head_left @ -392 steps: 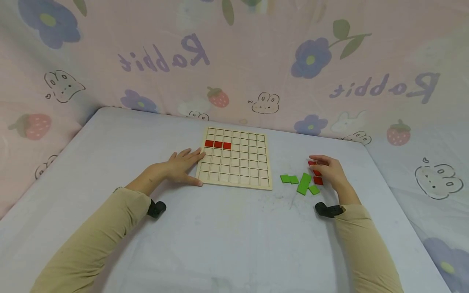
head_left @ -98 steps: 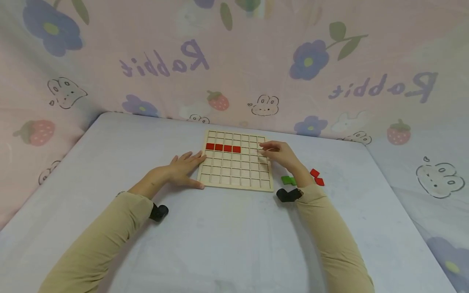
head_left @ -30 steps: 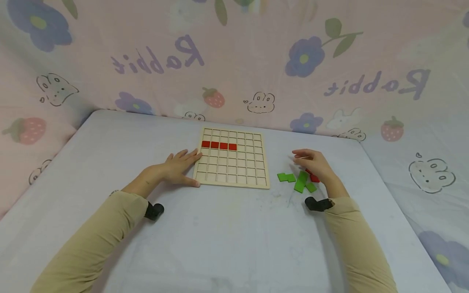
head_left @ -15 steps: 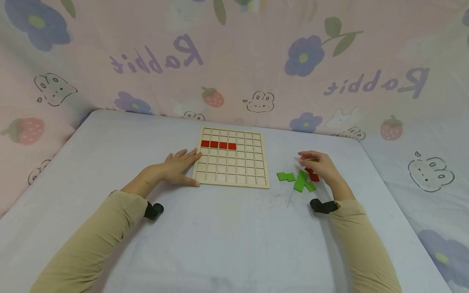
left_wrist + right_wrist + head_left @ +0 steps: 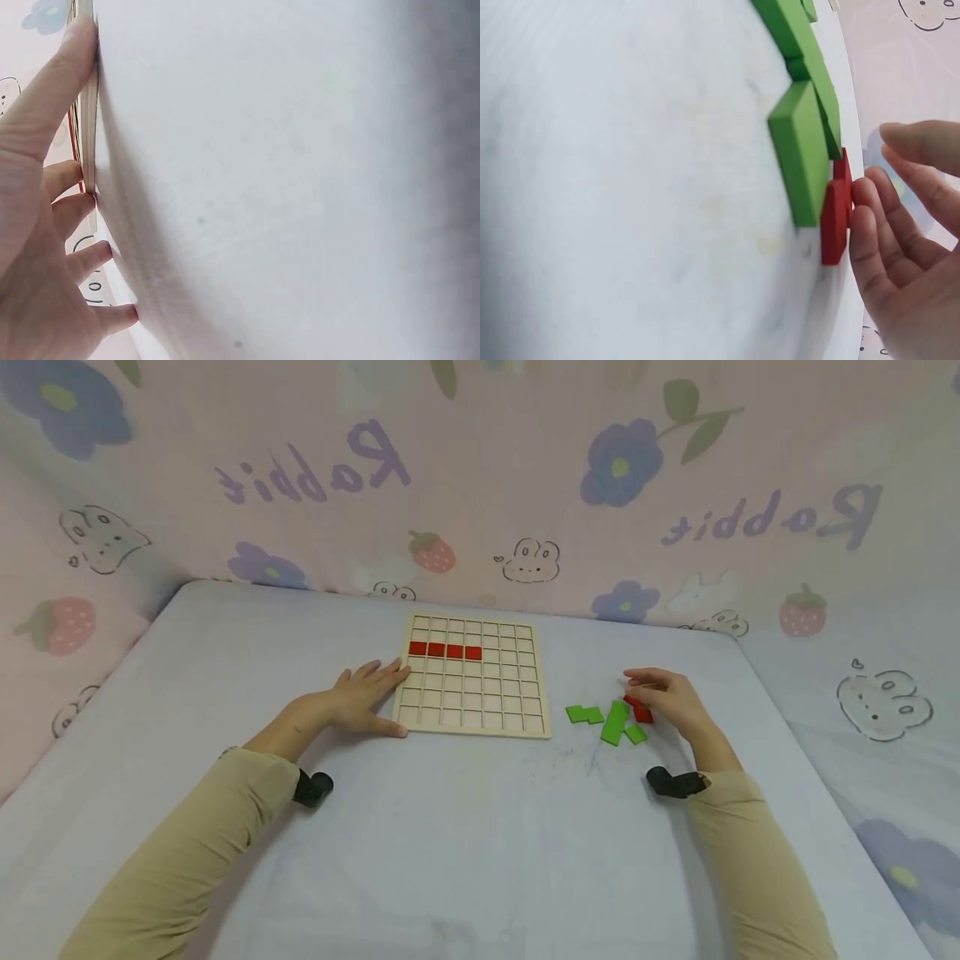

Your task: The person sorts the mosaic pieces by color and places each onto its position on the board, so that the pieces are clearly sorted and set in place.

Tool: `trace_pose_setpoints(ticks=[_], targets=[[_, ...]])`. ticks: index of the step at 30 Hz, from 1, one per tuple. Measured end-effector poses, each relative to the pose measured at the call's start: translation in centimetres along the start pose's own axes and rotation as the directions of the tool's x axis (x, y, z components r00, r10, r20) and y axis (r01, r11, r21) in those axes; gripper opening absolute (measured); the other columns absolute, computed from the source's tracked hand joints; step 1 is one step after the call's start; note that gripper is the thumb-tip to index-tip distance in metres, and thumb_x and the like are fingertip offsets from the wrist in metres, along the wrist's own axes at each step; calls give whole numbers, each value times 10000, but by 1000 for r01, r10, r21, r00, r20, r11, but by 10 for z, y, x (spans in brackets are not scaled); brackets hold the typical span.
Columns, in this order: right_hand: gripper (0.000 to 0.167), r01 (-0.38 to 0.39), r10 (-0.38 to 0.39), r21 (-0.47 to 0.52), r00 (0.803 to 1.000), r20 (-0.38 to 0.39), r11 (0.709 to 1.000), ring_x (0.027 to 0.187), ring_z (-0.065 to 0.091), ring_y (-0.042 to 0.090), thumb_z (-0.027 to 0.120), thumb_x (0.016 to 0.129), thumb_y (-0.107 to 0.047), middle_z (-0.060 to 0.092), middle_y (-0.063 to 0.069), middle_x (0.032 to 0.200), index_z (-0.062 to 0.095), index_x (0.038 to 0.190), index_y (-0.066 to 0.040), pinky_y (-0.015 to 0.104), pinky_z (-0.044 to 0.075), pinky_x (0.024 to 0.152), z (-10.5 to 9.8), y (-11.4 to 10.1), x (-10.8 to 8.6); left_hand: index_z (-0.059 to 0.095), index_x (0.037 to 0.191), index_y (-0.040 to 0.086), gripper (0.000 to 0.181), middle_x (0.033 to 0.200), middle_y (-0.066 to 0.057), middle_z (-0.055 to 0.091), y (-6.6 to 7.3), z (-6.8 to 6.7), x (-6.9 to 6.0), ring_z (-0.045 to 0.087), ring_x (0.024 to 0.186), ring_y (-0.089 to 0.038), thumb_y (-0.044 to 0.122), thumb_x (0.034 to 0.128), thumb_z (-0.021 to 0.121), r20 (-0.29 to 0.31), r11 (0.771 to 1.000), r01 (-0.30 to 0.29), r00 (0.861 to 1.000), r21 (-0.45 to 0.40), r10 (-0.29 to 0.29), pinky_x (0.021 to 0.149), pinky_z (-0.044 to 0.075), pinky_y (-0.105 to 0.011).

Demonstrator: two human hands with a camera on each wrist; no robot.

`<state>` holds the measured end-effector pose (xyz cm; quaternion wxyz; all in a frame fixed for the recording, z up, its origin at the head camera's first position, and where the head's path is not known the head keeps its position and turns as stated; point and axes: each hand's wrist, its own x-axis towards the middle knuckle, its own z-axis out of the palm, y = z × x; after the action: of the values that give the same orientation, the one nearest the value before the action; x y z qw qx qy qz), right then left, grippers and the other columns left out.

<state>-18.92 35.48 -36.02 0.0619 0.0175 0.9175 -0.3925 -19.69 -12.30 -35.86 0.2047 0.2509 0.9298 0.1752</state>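
Observation:
A wooden grid board [image 5: 471, 693] lies on the table, with a row of several red tiles [image 5: 454, 651] set into its cells from the left side. My left hand [image 5: 363, 700] is spread flat beside it, thumb and fingertips touching the board's left edge, also seen in the left wrist view. On the right, my right hand [image 5: 669, 697] hovers just above loose red tiles [image 5: 642, 714], its fingers loosely bent. In the right wrist view, the lower fingers [image 5: 866, 247] are next to the red tiles [image 5: 834, 221], and nothing shows between thumb and index finger.
Several green tiles [image 5: 615, 724] lie loose between the board and my right hand, some overlapping. A white cloth covers the table [image 5: 480, 843]. Behind it hangs a patterned curtain [image 5: 480, 468]. Each wrist carries a black camera mount [image 5: 675, 783].
A fourth red tile has joined the row on the board since the oldest frame. My right hand has moved back from the board to the loose tiles. The left hand stays put.

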Motion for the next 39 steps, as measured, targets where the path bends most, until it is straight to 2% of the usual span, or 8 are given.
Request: trace_pose_setpoints(ticks=[7, 13, 20, 24, 30, 35, 39], targets=[[493, -13, 13, 2, 1000, 10, 1000, 859, 541, -50, 600, 953, -270, 557, 231, 1303, 505, 1371, -27, 152, 464, 790, -3, 2, -2, 129, 1542, 74, 987, 1613, -160, 29, -4, 1, 2, -9, 1454, -452, 471, 838, 695, 2, 1000, -2, 1000, -9, 2, 1115, -13, -685], [507, -57, 57, -2, 998, 21, 998, 919, 510, -14, 622, 938, -286, 552, 221, 1325, 512, 1370, -46, 191, 415, 841, -4, 7, -5, 118, 1546, 88, 994, 1616, -148, 13, -7, 2, 5, -23, 1455, -448, 475, 836, 696, 7, 1000, -5, 1000, -10, 5, 1115, -25, -682], [508, -63, 64, -27, 998, 12, 998, 899, 500, 2, 657, 914, -270, 585, 175, 1239, 533, 1352, -44, 188, 428, 763, -5, 14, -8, 117, 1545, 86, 989, 1616, -149, 16, -5, 3, 4, -16, 1454, -452, 483, 841, 685, 5, 1000, -8, 1000, 0, 8, 1116, -17, -684], [527, -72, 72, -22, 997, 19, 997, 904, 500, 22, 667, 905, -297, 606, 139, 1206, 534, 1354, -53, 209, 430, 760, -5, 17, -8, 121, 1545, 85, 988, 1616, -150, 19, -5, 3, 3, -12, 1455, -451, 484, 840, 686, 2, 1000, -4, 1000, 2, 4, 1118, -13, -681], [537, -78, 79, -43, 996, 29, 996, 921, 494, 73, 666, 903, -331, 600, 173, 1249, 539, 1354, -68, 216, 429, 765, -3, 19, -5, 122, 1545, 86, 988, 1616, -150, 19, -5, 3, 2, -13, 1454, -452, 483, 839, 687, -2, 1000, -4, 1000, 0, 4, 1118, -17, -680], [487, -62, 64, -60, 998, 29, 996, 872, 504, 64, 659, 910, -286, 627, 139, 1169, 562, 1329, -57, 194, 433, 729, -3, 18, -3, 128, 1544, 85, 988, 1615, -152, 26, -4, 3, 2, -7, 1452, -457, 488, 837, 689, -6, 1000, -7, 1000, -4, 7, 1114, -14, -687], [468, -62, 64, -74, 998, 29, 995, 862, 511, 72, 652, 914, -272, 622, 165, 1181, 570, 1321, -57, 186, 438, 723, -2, 17, -2, 123, 1545, 88, 991, 1616, -148, 22, -6, 3, 4, -6, 1452, -457, 490, 837, 688, -6, 1000, -4, 1000, 5, 4, 1112, -10, -690]])
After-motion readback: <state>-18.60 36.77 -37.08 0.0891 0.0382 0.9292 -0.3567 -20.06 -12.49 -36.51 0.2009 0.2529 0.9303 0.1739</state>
